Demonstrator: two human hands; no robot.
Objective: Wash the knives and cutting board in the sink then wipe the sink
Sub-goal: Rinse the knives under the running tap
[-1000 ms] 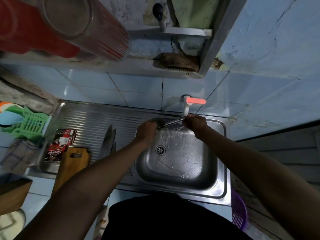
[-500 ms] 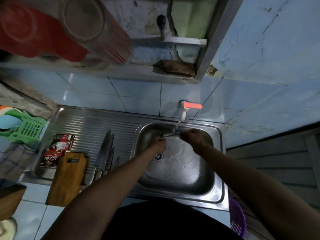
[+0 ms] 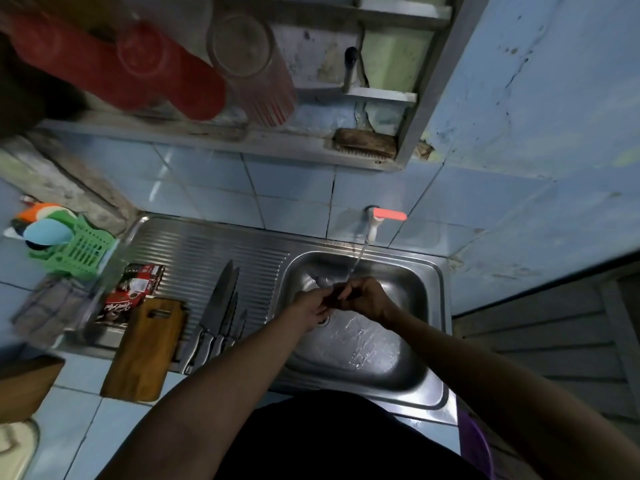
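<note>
Both my hands are together in the steel sink [image 3: 398, 358], under the thin stream from the tap [image 3: 373, 226]. My left hand [image 3: 310, 308] and my right hand [image 3: 367, 301] both grip a small knife [image 3: 333, 292], which is mostly hidden between their fingers. Several washed-looking knives [image 3: 221, 306] lie side by side on the ribbed drainboard [image 3: 194, 251], tips pointing away from me. A wooden cutting board [image 3: 145, 348] lies to their left, overhanging the sink's front edge.
A red packet [image 3: 133, 292], a green basket [image 3: 81, 249] and a grey cloth [image 3: 45, 306] sit left of the drainboard. Red cups [image 3: 145, 67] and a brush [image 3: 365, 142] stand on the shelf above. A purple basket [image 3: 476, 445] is at the lower right.
My hands have dropped from just under the spout lower into the basin and drawn closer together, covering most of the knife. The view has tilted and shifted.
</note>
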